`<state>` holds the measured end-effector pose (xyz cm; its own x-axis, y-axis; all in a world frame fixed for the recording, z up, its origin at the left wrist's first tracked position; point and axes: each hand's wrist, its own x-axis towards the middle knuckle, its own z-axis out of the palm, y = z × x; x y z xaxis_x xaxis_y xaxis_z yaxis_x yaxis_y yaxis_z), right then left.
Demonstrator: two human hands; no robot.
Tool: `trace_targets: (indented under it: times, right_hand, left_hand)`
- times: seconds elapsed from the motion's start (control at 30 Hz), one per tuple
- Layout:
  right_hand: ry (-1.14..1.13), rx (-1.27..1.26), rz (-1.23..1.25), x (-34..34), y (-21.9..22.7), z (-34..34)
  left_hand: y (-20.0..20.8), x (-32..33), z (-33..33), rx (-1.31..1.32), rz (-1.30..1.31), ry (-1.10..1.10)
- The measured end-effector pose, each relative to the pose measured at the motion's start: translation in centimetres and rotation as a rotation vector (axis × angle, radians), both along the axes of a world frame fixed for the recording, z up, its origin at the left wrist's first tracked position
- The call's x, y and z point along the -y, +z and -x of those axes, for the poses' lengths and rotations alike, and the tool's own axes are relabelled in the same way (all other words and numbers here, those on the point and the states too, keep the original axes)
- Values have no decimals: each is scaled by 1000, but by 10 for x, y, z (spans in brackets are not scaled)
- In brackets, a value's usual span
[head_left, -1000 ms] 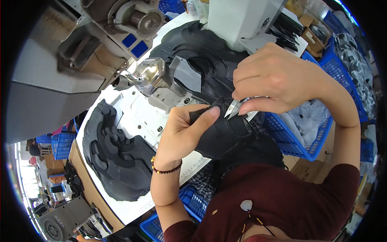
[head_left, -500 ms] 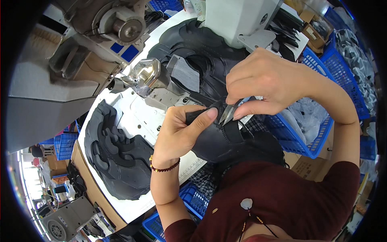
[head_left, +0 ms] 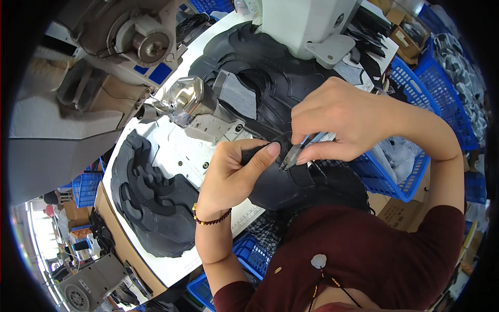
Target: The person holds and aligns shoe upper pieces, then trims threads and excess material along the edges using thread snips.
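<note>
My left hand [head_left: 234, 171] pinches the upper edge of a black shoe upper [head_left: 273, 184], thumb on top and fingers folded behind it. The upper hangs down in front of me, a stitched seam and a strap-like band showing near its top. In my right hand [head_left: 340, 119] is a pair of thread snips [head_left: 292, 155], held between thumb and fingers. Their blades lie close together, tips down at the seam just right of my left thumb. Part of the handle is hidden by my fingers.
Stacked black shoe uppers [head_left: 153, 203] lie on the white sewing table [head_left: 174, 262] at left, and another black pile [head_left: 254, 52] lies farther back. A sewing machine head [head_left: 192, 99] stands left of my hands. To the right is a blue basket [head_left: 400, 192] holding clear plastic.
The snips' blades, spread apart before, have come together, with their tips lower at the seam. My right hand has dropped slightly. My left hand keeps its hold on the shoe upper.
</note>
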<state>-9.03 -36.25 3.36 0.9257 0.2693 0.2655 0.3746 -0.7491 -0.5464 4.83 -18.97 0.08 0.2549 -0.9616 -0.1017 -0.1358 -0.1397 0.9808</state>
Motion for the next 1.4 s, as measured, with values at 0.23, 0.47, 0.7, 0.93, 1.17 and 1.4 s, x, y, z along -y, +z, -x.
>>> trace_targets:
  times: [0.23,0.47,0.7,0.93,1.17,1.4]
  right_hand:
    - [-136,-194,-554,1,0,4]
    - [-402,-303,-473,-5,0,-1]
    - [-311,-209,-597,-11,-6,-6]
    - [-320,-73,-421,-11,-3,-7]
    - [-372,-53,-313,-15,8,-4]
    - [-366,-27,-256,-20,12,-6]
  left_hand:
    - [3,0,4,-142,70,88]
    - [5,0,24,-42,220,258]
    - [4,-1,24,-23,214,239]
    - [2,-1,24,18,240,289]
    - [0,1,27,106,260,391]
    - [-5,-1,30,345,313,430]
